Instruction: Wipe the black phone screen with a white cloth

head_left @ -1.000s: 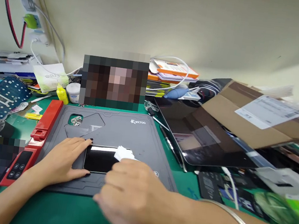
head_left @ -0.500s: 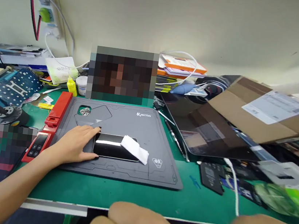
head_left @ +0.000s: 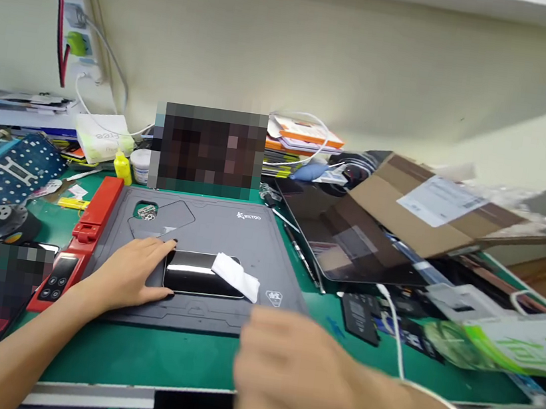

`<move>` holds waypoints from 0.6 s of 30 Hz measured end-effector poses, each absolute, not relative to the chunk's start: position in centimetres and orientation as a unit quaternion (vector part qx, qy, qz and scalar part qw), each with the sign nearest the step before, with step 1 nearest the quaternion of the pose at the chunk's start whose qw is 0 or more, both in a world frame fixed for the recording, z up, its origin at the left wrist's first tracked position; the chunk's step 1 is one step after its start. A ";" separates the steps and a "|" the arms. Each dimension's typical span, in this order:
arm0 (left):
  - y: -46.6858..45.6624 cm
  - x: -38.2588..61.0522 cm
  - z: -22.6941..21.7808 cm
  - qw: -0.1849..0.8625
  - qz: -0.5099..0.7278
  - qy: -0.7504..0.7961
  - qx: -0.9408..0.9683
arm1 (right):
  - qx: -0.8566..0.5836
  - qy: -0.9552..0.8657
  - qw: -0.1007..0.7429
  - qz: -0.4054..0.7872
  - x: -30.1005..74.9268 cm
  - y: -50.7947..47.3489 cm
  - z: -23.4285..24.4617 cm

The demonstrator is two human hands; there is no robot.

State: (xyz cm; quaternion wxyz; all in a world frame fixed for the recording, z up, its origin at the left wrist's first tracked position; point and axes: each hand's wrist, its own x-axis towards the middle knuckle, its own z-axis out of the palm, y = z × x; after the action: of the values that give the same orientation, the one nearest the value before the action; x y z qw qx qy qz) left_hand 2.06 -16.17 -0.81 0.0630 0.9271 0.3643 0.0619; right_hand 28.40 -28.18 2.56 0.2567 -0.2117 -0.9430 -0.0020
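Phone (head_left: 195, 280) lies flat, long axis left to right across mat (head_left: 228, 235)

the right hand (head_left: 281, 373), earlier at the white cloth (head_left: 237, 277), then low by the edge of the desk (head_left: 147, 357), is higher now and blurred; the cloth shows whole just past its knuckles, over the end of the phone (head_left: 193, 276) away from the grip of the left hand (head_left: 130, 273).

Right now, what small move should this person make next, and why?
Perhaps bring the right hand to the folded white wipe: it lies across part of the phone, apart from both hands, while the left hand sits at the phone's left end.
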 end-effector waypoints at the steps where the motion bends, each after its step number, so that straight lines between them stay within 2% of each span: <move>1: -16.2 2.1 -0.8 0.065 0.067 0.363 0.927 | -0.212 -0.946 0.246 -0.001 29.0 -25.7 2.9; 3: -16.2 2.2 -0.7 0.069 0.069 0.359 0.928 | -0.221 -0.940 0.258 -0.031 30.4 -21.3 2.7; 7: -16.4 2.3 -0.5 0.074 0.059 0.363 0.927 | -0.182 -0.934 0.306 -0.007 32.2 -17.5 -0.7; 11: -16.4 2.3 -0.4 0.076 0.056 0.365 0.926 | -0.203 -0.926 0.319 -0.004 32.9 -17.6 -2.9; 15: -16.4 2.4 -0.4 0.079 0.059 0.373 0.923 | -0.238 -0.912 0.332 -0.038 32.6 -18.4 -2.6; 18: -16.4 2.4 -0.6 0.077 0.057 0.371 0.924 | -0.232 -0.914 0.334 -0.008 32.1 -19.1 -2.4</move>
State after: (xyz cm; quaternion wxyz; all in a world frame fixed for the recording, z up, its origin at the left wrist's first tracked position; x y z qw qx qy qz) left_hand 2.36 -16.38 -0.57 0.0772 0.9237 0.3710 0.0568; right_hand 32.09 -19.12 -2.41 0.3344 -0.2316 -0.9135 -0.0083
